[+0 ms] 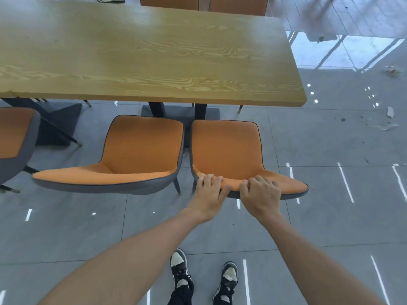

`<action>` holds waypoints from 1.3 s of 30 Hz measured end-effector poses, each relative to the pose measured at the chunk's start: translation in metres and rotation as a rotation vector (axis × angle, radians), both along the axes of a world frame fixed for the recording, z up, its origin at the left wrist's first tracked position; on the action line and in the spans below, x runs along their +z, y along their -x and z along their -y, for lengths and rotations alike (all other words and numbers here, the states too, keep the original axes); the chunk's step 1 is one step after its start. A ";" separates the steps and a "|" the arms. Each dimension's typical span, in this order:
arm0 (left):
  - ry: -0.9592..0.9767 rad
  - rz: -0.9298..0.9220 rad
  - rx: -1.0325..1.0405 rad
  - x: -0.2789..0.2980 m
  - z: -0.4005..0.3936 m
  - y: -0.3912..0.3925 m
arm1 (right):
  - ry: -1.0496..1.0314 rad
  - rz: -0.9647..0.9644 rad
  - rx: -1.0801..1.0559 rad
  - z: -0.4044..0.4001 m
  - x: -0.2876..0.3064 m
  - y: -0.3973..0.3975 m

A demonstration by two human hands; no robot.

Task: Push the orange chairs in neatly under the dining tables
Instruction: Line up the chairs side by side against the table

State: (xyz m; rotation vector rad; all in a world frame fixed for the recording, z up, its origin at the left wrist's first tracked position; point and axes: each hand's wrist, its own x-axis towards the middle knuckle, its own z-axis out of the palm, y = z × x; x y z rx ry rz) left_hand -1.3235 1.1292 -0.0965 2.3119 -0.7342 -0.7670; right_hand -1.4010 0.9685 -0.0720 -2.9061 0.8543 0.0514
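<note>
**Both hands on the back of the right orange chair**

The person stands behind two orange chairs that face a long wooden desk (154,53). Both hands hold the top edge of the backrest of the right chair (226,148). The left hand (209,192) has its fingers curled over the edge and the thumb lies along the rear side. The right hand (261,194) grips the same edge just beside it, also with the fingers bent over the top. The two hands are close together, near the left part of the backrest.

The seat of this chair is not yet under the desk; its front edge lies just short of the desk's near edge. The left chair (141,148) stands just beside it, in about the same line, and no hand touches it. A third orange chair (15,133) shows partly at the left border, turned at an angle. Two more orange backs (169,2) are seen beyond the far side of the desk.

The floor (330,216) is grey glossy tile with some small litter at the right. The person's shoes (228,276) are visible below.
</note>
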 end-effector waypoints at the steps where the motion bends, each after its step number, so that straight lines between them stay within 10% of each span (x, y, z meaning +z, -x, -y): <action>1: 0.015 -0.001 -0.003 -0.001 0.001 -0.002 | 0.024 0.023 -0.010 0.000 -0.003 -0.002; 12: 0.031 0.007 -0.164 0.006 0.016 -0.039 | 0.082 0.193 0.008 0.025 -0.013 -0.026; 25: -0.804 0.367 -0.301 0.044 -0.152 -0.123 | -0.078 -0.104 0.214 0.030 0.017 -0.007; 39: -0.574 0.424 -0.372 0.053 -0.088 -0.086 | -0.106 -0.350 0.359 0.028 0.029 -0.013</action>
